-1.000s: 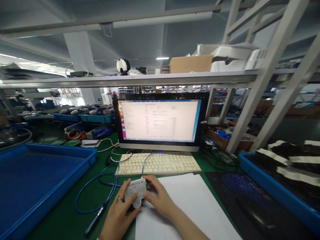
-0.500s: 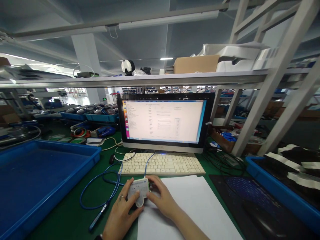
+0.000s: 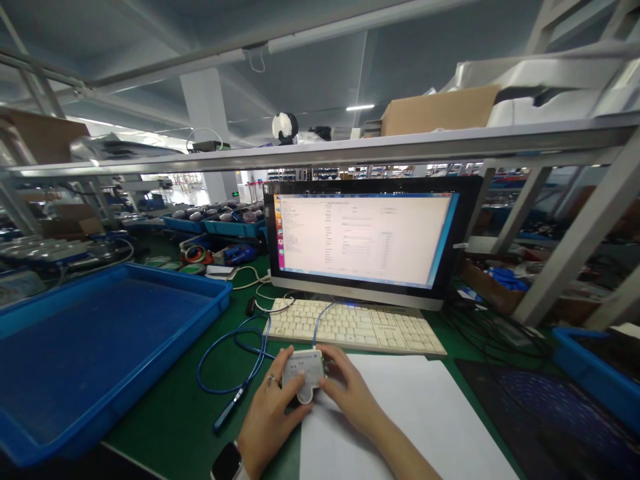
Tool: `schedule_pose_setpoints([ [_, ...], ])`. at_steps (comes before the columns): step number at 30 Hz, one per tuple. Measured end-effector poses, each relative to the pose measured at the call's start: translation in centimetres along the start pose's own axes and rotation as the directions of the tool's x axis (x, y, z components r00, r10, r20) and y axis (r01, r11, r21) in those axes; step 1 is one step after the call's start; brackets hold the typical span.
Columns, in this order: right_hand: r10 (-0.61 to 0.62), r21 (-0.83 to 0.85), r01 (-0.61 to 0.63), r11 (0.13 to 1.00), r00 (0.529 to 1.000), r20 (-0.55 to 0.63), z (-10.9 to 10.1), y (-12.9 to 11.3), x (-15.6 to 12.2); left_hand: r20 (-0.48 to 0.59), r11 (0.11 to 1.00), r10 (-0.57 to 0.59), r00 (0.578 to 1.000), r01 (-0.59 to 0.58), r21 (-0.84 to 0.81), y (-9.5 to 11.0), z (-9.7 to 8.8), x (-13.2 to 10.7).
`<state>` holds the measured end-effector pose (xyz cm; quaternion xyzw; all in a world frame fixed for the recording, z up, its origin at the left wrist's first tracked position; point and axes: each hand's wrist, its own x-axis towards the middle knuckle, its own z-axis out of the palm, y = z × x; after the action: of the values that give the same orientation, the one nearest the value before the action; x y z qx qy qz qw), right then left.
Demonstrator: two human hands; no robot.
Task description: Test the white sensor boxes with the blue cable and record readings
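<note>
A small white electronic module (image 3: 303,370) with printed text and a rounded lower lobe is gripped between both hands. My left hand (image 3: 275,407) holds its left side, thumb on the front face; a ring and a smartwatch show on that arm. My right hand (image 3: 353,393) pinches its right edge, near a green connector partly hidden by the fingers. A blue cable (image 3: 316,325) runs from the module's top edge up across the white keyboard (image 3: 350,325). White paper sheets (image 3: 400,413) lie beneath my right forearm. Left of the hands, another blue cable (image 3: 205,363) is looped, beside a blue pen-like stick (image 3: 230,408).
A lit monitor (image 3: 363,233) stands behind the keyboard under a shelf (image 3: 320,155). On the left is a large blue tray (image 3: 115,393). A dark mouse pad (image 3: 540,407) and another blue bin (image 3: 595,373) are at the right. Black cables (image 3: 480,333) tangle beside the monitor.
The camera view has turned left, so the whole scene sits further right. Both hands keep the same hold on the module. The smartwatch has come into view.
</note>
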<state>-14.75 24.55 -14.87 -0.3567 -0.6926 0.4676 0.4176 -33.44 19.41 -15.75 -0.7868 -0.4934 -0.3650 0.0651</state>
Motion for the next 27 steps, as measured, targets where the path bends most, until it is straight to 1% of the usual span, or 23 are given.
schedule_pose_setpoints([
  [3,0.005,0.007,-0.005,1.000,1.000,0.008,-0.04,0.02,0.02,0.013,1.000,-0.010,1.000,0.010,-0.003,0.04,-0.11,0.06],
  [19,-0.001,0.000,0.001,1.000,1.000,0.012,0.00,-0.29,0.00,0.014,0.999,-0.030,0.999,0.030,-0.013,0.08,-0.21,0.17],
  [27,0.009,-0.017,-0.009,1.000,1.000,0.008,0.02,-0.57,0.05,-0.004,1.000,0.000,1.000,0.000,-0.011,0.06,-0.20,0.20],
])
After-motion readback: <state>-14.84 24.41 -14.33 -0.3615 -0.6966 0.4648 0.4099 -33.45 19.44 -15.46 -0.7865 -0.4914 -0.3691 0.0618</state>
